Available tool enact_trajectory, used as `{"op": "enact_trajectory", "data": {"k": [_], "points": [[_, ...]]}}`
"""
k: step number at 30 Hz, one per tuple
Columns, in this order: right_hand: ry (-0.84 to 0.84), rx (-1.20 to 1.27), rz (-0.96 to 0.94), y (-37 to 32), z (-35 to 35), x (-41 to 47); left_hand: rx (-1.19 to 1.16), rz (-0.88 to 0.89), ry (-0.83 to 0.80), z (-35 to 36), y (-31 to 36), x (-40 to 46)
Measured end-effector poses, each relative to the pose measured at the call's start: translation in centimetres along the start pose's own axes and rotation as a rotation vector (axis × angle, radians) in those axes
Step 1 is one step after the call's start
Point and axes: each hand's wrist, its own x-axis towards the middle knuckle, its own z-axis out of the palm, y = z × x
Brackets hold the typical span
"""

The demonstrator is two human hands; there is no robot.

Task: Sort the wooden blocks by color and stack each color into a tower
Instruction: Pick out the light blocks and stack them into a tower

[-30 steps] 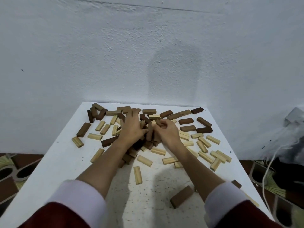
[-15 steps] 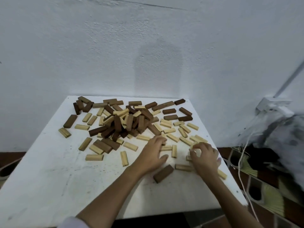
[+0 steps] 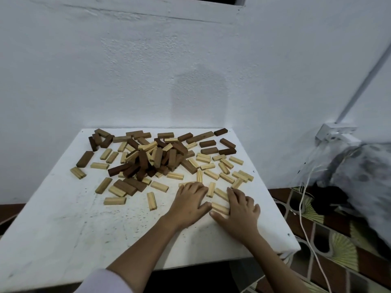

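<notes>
A mixed heap of dark brown and pale wooden blocks [image 3: 152,157] lies at the back middle of the white table [image 3: 63,225]. Several pale blocks [image 3: 224,168] are scattered at the right. My left hand [image 3: 188,205] lies palm down on the table with fingers spread. My right hand [image 3: 240,208] lies flat beside it. Between the two hands sit pale blocks [image 3: 220,207], touched by the fingers of both. A dark block seen earlier near the hands is hidden now.
A white wall stands directly behind the table. Right of the table's edge a grey mottled bag [image 3: 364,182], a white wall fitting [image 3: 336,134] and a white cord [image 3: 306,229] hang over a patterned floor. Single pale blocks [image 3: 151,200] lie in front of the heap.
Both hands left the heap and came to the front right of the table. They now lie flatter and closer together around pale blocks. The view has shifted right.
</notes>
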Motion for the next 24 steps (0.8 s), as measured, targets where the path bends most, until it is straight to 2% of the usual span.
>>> {"op": "enact_trajectory", "data": {"k": [4, 9, 13, 15, 18, 21, 24], "points": [[0.053, 0.024, -0.043, 0.0, 0.3, 0.1, -0.150, -0.010, 0.100, -0.1, 0.0, 0.0], [0.077, 0.115, -0.065, -0.4, 0.9, 1.0, -0.361, -0.049, 0.089, 0.0, 0.0, 0.5], [0.167, 0.144, -0.057, -0.9, 1.6, 1.2, -0.175, 0.011, 0.049, 0.5, -0.3, 0.9], [0.145, 0.119, -0.068, -1.0, 1.5, 1.3, -0.096, 0.039, 0.041, 0.9, -0.7, 1.0], [0.182, 0.040, -0.107, -1.0, 1.5, 1.3, -0.083, 0.036, 0.086, 1.3, -0.9, 0.9], [0.235, 0.098, -0.098, -0.9, 1.9, 1.2, -0.085, -0.004, 0.155, 1.4, -0.9, 0.7], [0.219, 0.103, -0.100, -0.9, 1.9, 1.2, -0.036, -0.042, 0.204, 1.4, -1.0, 0.4]]}}
